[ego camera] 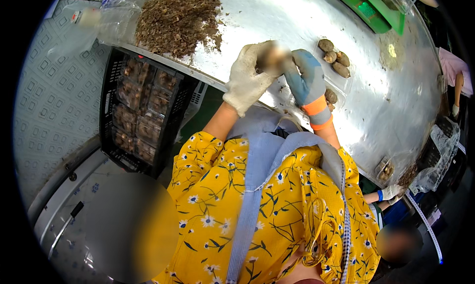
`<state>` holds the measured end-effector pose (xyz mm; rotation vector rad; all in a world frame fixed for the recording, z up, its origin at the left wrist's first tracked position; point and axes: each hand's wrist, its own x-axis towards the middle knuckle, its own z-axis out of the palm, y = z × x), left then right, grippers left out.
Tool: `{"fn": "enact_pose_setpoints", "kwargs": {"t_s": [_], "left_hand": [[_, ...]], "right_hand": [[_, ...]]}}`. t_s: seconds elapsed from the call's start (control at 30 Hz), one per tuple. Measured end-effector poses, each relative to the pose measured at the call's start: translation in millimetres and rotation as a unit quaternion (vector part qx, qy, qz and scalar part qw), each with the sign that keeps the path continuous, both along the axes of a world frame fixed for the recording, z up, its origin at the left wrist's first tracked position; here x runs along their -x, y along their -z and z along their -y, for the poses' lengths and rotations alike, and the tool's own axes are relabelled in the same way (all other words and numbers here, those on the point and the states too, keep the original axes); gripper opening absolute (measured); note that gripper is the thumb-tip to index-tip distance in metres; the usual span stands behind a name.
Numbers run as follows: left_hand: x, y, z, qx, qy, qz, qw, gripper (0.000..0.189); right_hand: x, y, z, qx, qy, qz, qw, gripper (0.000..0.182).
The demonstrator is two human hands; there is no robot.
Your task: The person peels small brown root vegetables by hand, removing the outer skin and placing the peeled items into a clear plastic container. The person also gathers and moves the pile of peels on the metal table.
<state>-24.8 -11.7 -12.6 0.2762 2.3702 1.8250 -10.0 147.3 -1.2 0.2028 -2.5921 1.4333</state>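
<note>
My left hand [250,74], in a whitish knit glove, grips a brown root vegetable, apparently a taro corm [264,57], above the metal table's near edge. A blur covers much of the corm. My right hand [306,76] wears a blue-grey glove with an orange-striped cuff. Its curled fingers meet the corm's right side, but the blur hides the fingertips. Beyond that hand, several brown corms [341,69] lie grouped at a clear plastic tray [345,85]. More corms [331,96] show beside the right wrist, partly covered by it.
Brown peelings [178,22] are heaped on the metal table [256,13] at upper left. Below stands a black crate [105,111] of clear boxes. A green scale [367,9] sits at upper right. Another person's gloved hands [391,193] work near a clear corm box [385,169].
</note>
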Motion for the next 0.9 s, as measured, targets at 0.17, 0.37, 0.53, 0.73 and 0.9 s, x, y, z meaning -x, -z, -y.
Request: {"fn": "enact_pose_setpoints", "kwargs": {"t_s": [0.17,0.37,0.53,0.73,0.9], "left_hand": [[-1.7,0.6,3.5,-0.258,0.002,0.173,0.951,0.053],[2.3,9.5,13.1,-0.407,0.025,0.23,0.884,0.057],[0.3,12.5,9.5,-0.404,0.066,0.265,0.873,0.061],[-3.0,9.1,-7.6,-0.321,0.12,0.333,0.879,0.066],[-7.0,27.4,-25.7,-0.155,0.151,0.295,0.931,0.07]], "right_hand": [[0.5,25.4,-5.9,0.131,0.018,0.112,0.985,0.018],[-13.1,44.1,-14.2,-0.135,-0.038,0.07,0.988,0.039],[-19.4,10.2,-10.8,0.183,-0.013,0.18,0.966,0.047],[-30.2,25.3,-21.8,0.205,-0.026,0.197,0.959,0.058],[-34.0,35.9,-55.8,0.257,0.104,0.174,0.945,0.053]]}}
